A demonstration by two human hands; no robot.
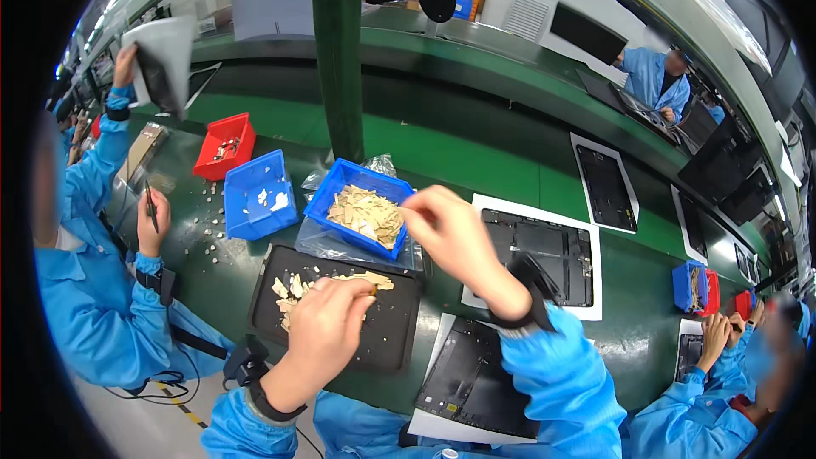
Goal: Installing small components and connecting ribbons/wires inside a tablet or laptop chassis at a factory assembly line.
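Observation:
My left hand (327,323) is closed in a pinch over a black tray (395,348). Whatever sits between its fingertips is too small to name. Scattered across that tray are pale cream scraps (293,293), some next to my fingers. At the right rim of a blue bin (340,172), my right hand (450,234) has its fingers curled inward, and what they hold, if anything, is hidden. Flat beige strips (364,211) fill the bin. Right of the tray, a black device panel (476,374) lies on a white sheet, partly under my right sleeve.
Another black panel (544,259) lies beyond my right wrist. A second blue bin (259,197) and a red bin (225,149) stand to the left, near white crumbs. A green post (338,51) rises behind the bins. Co-workers in blue sit on both sides.

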